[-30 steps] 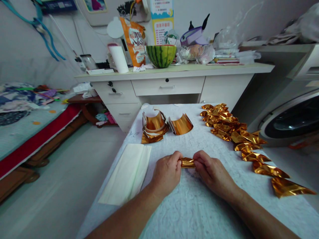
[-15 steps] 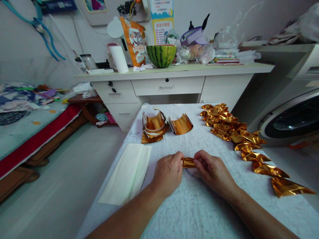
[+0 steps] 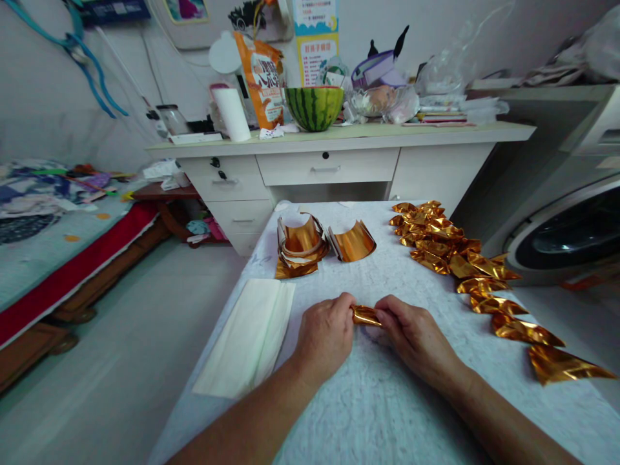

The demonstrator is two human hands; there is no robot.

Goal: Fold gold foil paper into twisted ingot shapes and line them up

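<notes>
A small roll of shiny gold foil (image 3: 367,315) spans the gap between my two hands, just above the cloth. My left hand (image 3: 325,332) pinches its left end, and my right hand (image 3: 411,326) pinches the right end; both ends are hidden by the fingers. Beyond my hands lie a curled stack of gold sheets (image 3: 300,240) and a smaller curved stack (image 3: 353,242). Left of my left hand are folded pale sheets (image 3: 247,336). Several folded gold foil pieces (image 3: 436,236) run down the right side, the nearest being a pointed one (image 3: 564,365).
A pale cloth-covered table (image 3: 368,413) holds the foil. Behind it stands a white desk (image 3: 324,169) with a watermelon-patterned bowl (image 3: 314,108) and an orange bag (image 3: 264,84). A washing machine (image 3: 576,219) is at the right, a bed (image 3: 62,245) at the left.
The foil roll has tilted slightly, its left end now a little higher than its right. Both hands have shifted very slightly and still pinch it.
</notes>
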